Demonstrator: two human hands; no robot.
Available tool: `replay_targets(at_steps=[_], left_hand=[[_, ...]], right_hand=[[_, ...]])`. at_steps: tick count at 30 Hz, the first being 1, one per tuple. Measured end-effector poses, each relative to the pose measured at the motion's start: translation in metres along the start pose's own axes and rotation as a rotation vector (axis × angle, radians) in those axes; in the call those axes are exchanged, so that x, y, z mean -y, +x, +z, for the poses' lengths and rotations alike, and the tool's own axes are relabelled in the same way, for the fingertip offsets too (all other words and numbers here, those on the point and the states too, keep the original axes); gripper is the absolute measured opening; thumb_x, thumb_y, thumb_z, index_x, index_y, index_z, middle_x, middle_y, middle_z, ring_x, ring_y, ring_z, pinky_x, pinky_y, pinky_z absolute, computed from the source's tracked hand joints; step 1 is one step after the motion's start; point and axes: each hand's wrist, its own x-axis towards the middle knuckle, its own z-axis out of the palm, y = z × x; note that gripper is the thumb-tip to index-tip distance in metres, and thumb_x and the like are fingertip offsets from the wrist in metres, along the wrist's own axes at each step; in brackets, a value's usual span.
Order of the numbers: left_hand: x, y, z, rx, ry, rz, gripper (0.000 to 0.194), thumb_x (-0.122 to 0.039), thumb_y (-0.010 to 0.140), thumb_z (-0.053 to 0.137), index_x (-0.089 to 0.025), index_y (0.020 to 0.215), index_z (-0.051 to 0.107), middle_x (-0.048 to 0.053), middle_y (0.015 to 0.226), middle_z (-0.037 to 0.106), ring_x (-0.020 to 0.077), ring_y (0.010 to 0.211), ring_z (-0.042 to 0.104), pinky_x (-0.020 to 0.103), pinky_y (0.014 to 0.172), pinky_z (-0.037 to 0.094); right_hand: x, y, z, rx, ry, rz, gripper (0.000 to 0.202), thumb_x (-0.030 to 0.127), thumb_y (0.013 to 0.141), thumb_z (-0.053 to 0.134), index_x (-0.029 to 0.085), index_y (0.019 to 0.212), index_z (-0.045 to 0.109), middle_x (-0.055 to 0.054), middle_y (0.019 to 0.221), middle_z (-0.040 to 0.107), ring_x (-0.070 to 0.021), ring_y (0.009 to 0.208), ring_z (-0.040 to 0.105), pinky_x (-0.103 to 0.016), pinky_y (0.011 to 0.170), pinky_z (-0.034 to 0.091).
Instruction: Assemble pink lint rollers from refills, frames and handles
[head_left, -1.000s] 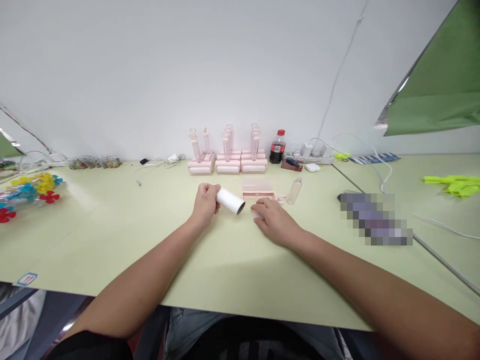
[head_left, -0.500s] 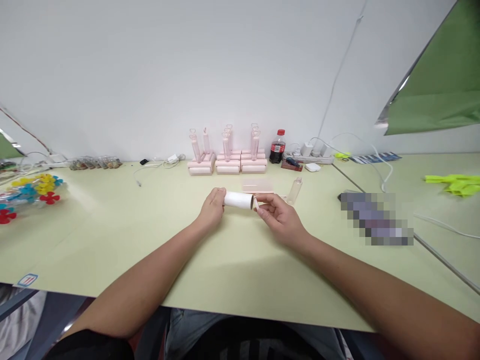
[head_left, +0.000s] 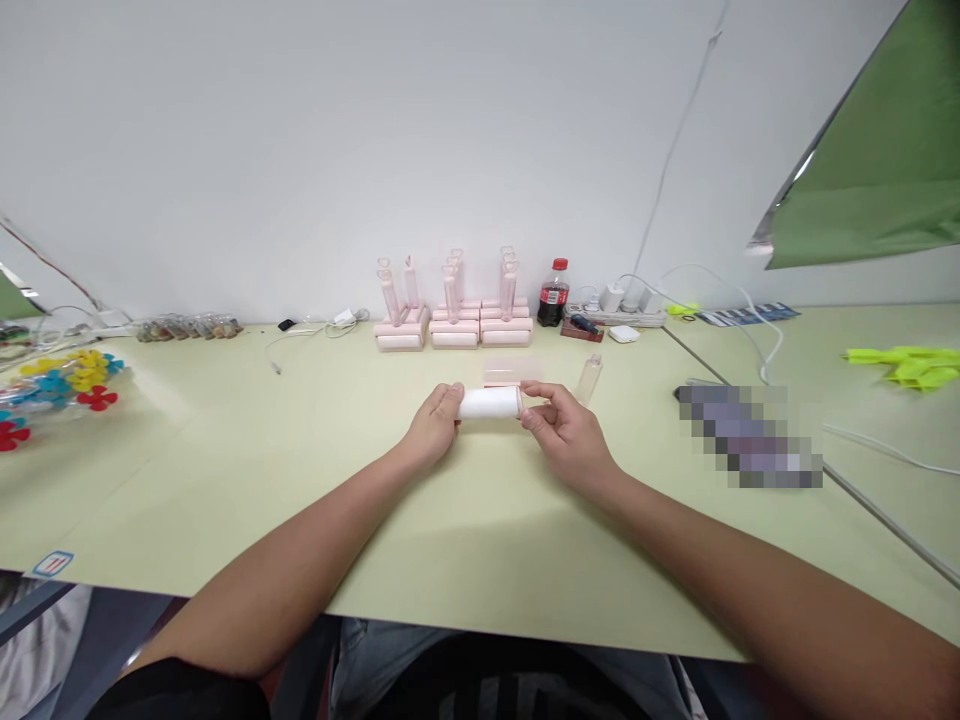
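Observation:
My left hand [head_left: 435,425] is closed around the left end of a white lint roller refill [head_left: 489,403], which lies level above the table. At its right end, my right hand [head_left: 568,432] pinches a thin pale-pink end cap [head_left: 521,402] between thumb and fingers. The cap sits against the roll's end; how far in it goes I cannot tell. Just behind the roll lies a translucent pink cover [head_left: 512,371]. A clear pinkish handle [head_left: 589,378] lies beyond my right hand.
Several pink lint rollers [head_left: 454,335] with upright handles stand along the wall. Beside them are a cola bottle [head_left: 554,293] and a power strip [head_left: 626,318]. A blurred-out flat object [head_left: 750,437] lies to the right, colourful plastic flowers [head_left: 90,370] to the left.
The cap in my right hand has come up against the roll's right end, covering the brown core opening. The roll has shifted slightly right and turned more level.

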Motion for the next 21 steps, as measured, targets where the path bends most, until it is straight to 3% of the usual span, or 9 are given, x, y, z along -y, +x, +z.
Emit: replay_targets(at_steps=[2, 5, 11, 13, 16, 18, 21], left_hand=[[-0.002, 0.0, 0.001, -0.026, -0.04, -0.032, 0.033, -0.047, 0.095, 0.039, -0.022, 0.074, 0.04, -0.007, 0.049, 0.039, 0.009, 0.038, 0.034, 0.022, 0.041, 0.027], [-0.003, 0.0, 0.001, -0.042, -0.086, -0.054, 0.035, -0.049, 0.095, 0.039, -0.022, 0.073, 0.04, -0.007, 0.047, 0.038, 0.0092, 0.036, 0.034, 0.022, 0.039, 0.027], [-0.003, 0.007, -0.005, -0.067, -0.146, -0.107, 0.035, -0.051, 0.095, 0.038, -0.022, 0.075, 0.041, -0.007, 0.052, 0.04, 0.0085, 0.037, 0.035, 0.02, 0.035, 0.026], [-0.002, 0.009, -0.008, -0.062, -0.174, -0.104, 0.036, -0.052, 0.094, 0.04, -0.021, 0.076, 0.042, -0.006, 0.057, 0.042, 0.008, 0.039, 0.038, 0.02, 0.035, 0.028], [0.001, 0.01, -0.008, -0.071, -0.198, -0.104, 0.037, -0.054, 0.093, 0.041, -0.021, 0.077, 0.042, -0.005, 0.059, 0.044, 0.0079, 0.04, 0.04, 0.02, 0.035, 0.029], [0.003, 0.009, -0.005, -0.059, -0.185, -0.09, 0.038, -0.055, 0.094, 0.04, -0.021, 0.077, 0.042, -0.006, 0.057, 0.043, 0.0081, 0.039, 0.039, 0.02, 0.035, 0.029], [0.002, 0.005, -0.002, -0.03, -0.148, -0.062, 0.038, -0.056, 0.093, 0.041, -0.021, 0.077, 0.042, -0.007, 0.054, 0.041, 0.0084, 0.038, 0.039, 0.02, 0.034, 0.029]], right_hand=[[0.0, -0.001, 0.001, -0.042, 0.037, -0.044, 0.027, 0.038, 0.09, 0.055, 0.023, 0.112, 0.053, -0.013, 0.135, 0.049, -0.0157, 0.079, 0.063, -0.036, 0.072, 0.055], [0.004, -0.006, 0.004, -0.104, 0.033, -0.101, 0.031, 0.034, 0.089, 0.057, 0.025, 0.117, 0.05, -0.013, 0.135, 0.043, -0.017, 0.087, 0.059, -0.036, 0.075, 0.055], [0.011, -0.008, 0.002, 0.153, 0.019, -0.078, 0.038, 0.025, 0.087, 0.056, 0.025, 0.124, 0.051, -0.011, 0.126, 0.057, -0.0179, 0.086, 0.062, -0.032, 0.066, 0.054], [0.01, -0.006, 0.0, 0.137, -0.005, -0.073, 0.041, 0.024, 0.087, 0.055, 0.025, 0.127, 0.051, -0.012, 0.13, 0.056, -0.02, 0.094, 0.061, -0.032, 0.068, 0.055], [0.009, -0.006, -0.001, 0.042, 0.007, -0.06, 0.056, 0.024, 0.086, 0.055, 0.027, 0.14, 0.041, -0.014, 0.147, 0.042, -0.0217, 0.102, 0.06, -0.035, 0.071, 0.056], [0.009, -0.007, 0.0, 0.072, 0.008, -0.016, 0.07, 0.025, 0.085, 0.055, 0.027, 0.15, 0.028, -0.015, 0.142, 0.047, -0.0217, 0.099, 0.062, -0.035, 0.072, 0.056], [0.011, -0.008, 0.001, 0.285, -0.039, 0.034, 0.08, 0.025, 0.086, 0.054, 0.027, 0.156, 0.015, -0.011, 0.115, 0.065, -0.019, 0.085, 0.065, -0.034, 0.071, 0.055]])
